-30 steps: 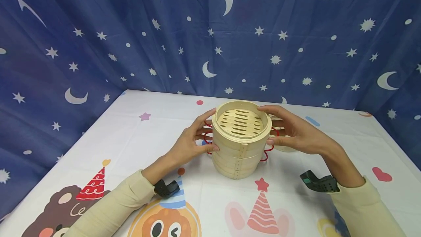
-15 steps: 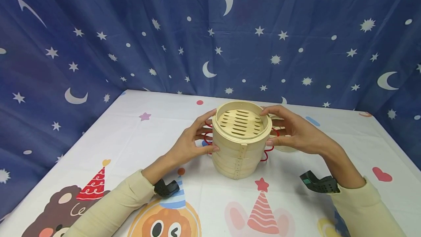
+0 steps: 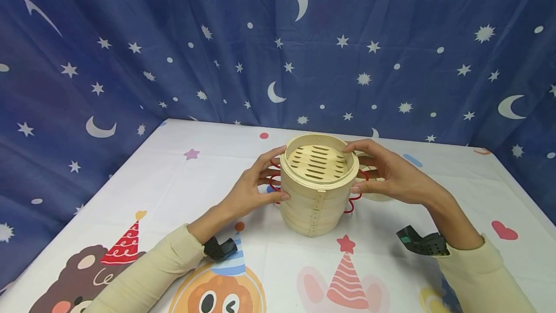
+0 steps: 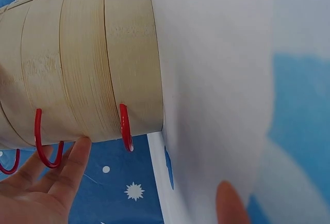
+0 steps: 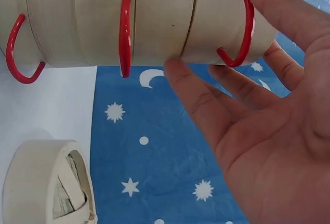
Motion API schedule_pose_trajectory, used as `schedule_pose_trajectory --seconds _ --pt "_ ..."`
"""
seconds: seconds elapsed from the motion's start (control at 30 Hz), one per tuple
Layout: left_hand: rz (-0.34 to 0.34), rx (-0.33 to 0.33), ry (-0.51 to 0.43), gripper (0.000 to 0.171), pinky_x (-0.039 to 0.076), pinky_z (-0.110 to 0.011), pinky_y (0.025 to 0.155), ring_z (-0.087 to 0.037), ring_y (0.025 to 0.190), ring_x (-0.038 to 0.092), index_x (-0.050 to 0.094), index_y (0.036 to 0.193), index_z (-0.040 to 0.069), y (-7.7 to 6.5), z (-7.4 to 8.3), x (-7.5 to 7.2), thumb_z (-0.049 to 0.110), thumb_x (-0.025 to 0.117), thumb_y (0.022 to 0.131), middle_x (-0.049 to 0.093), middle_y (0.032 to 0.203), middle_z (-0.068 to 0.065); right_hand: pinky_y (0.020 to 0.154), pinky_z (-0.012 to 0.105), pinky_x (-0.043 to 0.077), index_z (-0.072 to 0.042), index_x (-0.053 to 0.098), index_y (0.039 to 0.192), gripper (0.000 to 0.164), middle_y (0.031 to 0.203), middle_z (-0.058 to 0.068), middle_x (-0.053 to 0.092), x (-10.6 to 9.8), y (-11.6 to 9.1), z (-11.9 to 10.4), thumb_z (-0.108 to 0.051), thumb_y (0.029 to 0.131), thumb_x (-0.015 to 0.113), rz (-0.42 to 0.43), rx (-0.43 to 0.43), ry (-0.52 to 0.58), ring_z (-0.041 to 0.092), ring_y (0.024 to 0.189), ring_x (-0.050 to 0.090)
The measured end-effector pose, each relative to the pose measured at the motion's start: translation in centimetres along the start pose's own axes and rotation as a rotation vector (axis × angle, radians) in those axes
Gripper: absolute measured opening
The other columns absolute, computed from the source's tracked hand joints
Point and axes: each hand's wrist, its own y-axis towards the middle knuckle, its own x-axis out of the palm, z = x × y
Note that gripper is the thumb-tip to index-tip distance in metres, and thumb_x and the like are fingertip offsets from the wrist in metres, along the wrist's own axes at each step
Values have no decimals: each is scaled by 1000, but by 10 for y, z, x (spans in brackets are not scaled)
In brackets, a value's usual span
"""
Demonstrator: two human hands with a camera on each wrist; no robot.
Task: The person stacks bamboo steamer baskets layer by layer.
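A stack of round bamboo steamer baskets (image 3: 314,206) stands upright on the table; slats with slots show inside the top one. Red loop handles (image 5: 125,35) stick out from its sides. My left hand (image 3: 249,185) grips the left side, thumb on the front wall and other fingers by the handles. On the right side, my right hand (image 3: 393,173) holds the upper basket, index finger over the rim and thumb against the wall. Fingertips of the left hand (image 4: 49,188) touch the wall in the left wrist view.
A small round bamboo piece (image 5: 26,182) with a strip across it, like a lid, lies behind my right hand, partly hidden in the head view. A white tablecloth (image 3: 217,158) with cartoon prints covers the table. A blue star-patterned curtain (image 3: 243,52) hangs behind.
My right index finger has shifted slightly, from on the rim to just over its inner side. The stack and my left hand stay in place.
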Motion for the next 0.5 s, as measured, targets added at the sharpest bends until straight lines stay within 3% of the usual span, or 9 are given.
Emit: schedule_pose_trajectory --seconds 0.2,0.5 --pt "0 -6 -4 86 52 -48 89 -34 111 58 29 146 6 1 0 1 -7 77 76 46 118 -18 90 27 51 -14 41 141 65 141 5 43 -10 -8 -5 -7 85 72 70 9 -71 30 121 53" --pt "6 -9 4 86 51 -49 89 -34 110 58 29 146 8 1 -1 0 -6 77 76 49 116 -17 86 7 42 -16 55 130 39 128 4 56 -26 -36 12 -16 93 65 381 158 -284 1 112 54"
